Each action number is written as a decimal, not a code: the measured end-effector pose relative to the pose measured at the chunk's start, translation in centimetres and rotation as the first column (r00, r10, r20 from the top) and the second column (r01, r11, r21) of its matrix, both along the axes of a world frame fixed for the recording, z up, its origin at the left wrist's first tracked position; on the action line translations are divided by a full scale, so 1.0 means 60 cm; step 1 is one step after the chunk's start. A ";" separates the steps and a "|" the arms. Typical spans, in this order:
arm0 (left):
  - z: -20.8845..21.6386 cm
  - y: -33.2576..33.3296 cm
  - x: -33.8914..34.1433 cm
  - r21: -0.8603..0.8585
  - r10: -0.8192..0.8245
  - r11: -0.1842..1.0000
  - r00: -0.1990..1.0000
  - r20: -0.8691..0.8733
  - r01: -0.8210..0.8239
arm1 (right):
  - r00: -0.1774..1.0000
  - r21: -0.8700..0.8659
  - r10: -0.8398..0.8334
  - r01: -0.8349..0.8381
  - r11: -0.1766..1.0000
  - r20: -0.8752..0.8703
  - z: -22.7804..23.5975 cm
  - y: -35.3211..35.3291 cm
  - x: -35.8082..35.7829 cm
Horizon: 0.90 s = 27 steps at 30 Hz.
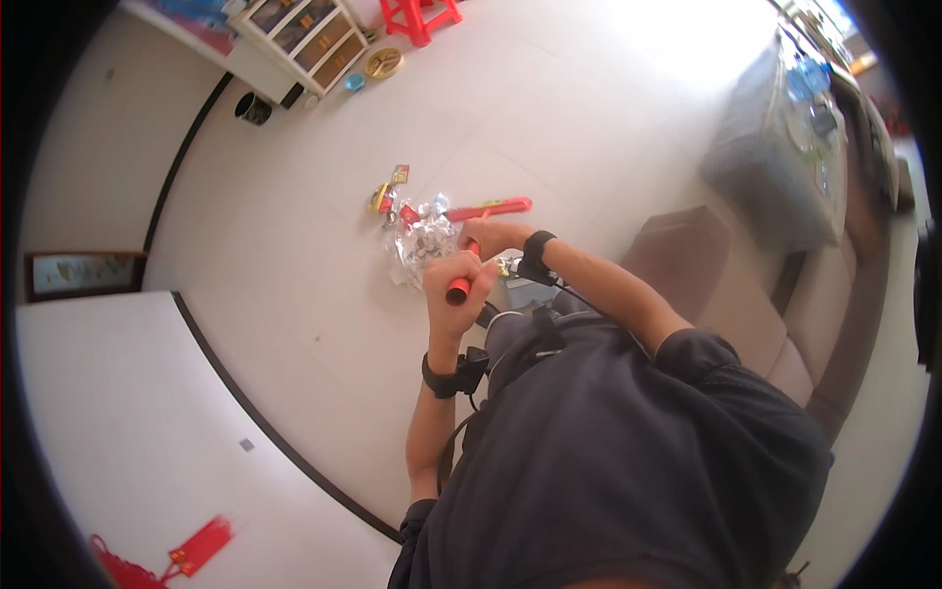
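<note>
Both hands are closed around a red pole (474, 250), seen nearly end-on with its dark round end pointing up at me. My left hand (455, 279) grips it near that end. Just beyond, my right hand (494, 237) holds it lower down; the lower part of the pole is hidden behind my hands. Past them on the floor lies a long red bar (500, 208) with some green on it; I cannot tell whether it joins the pole. Beside it spreads a heap of crumpled silver foil wrappers (424, 243), with red and gold packets (381, 199) at its far left edge.
A brown sofa (775, 324) runs along the right, with a cloth-covered table (765, 147) beyond it. At the far left stand a drawer cabinet (309, 44), a dark bin (252, 109) and a red stool (420, 18). A white wall (196, 422) borders the left.
</note>
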<state>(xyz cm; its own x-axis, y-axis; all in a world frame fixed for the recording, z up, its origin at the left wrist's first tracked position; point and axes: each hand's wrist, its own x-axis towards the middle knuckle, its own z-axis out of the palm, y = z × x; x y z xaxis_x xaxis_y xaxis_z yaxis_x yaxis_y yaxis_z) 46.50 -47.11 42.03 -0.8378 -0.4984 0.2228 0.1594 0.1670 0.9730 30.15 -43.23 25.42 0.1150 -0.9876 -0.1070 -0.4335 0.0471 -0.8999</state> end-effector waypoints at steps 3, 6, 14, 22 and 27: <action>-0.026 0.003 -0.001 -0.118 0.002 0.993 0.996 -0.088 -0.012 | 0.998 -0.035 -0.004 0.002 0.999 -0.066 -0.033 -0.022 -0.016; -0.061 -0.002 -0.026 -0.248 -0.008 0.969 0.999 -0.040 -0.002 | 0.997 -0.083 -0.051 0.046 0.995 -0.066 -0.065 -0.049 -0.049; -0.261 0.162 -0.251 -0.366 -0.009 0.931 1.000 0.013 0.013 | 0.978 -0.169 -0.095 0.064 0.983 -0.184 -0.263 0.088 -0.278; -0.311 0.285 -0.240 -0.298 0.070 0.954 0.989 0.133 -0.028 | 0.968 -0.091 0.050 -0.075 0.993 -0.248 -0.333 0.194 -0.244; -0.216 0.237 -0.103 -0.291 0.024 0.956 0.983 0.184 0.031 | 0.980 -0.033 0.152 -0.157 0.987 -0.127 -0.251 0.177 -0.110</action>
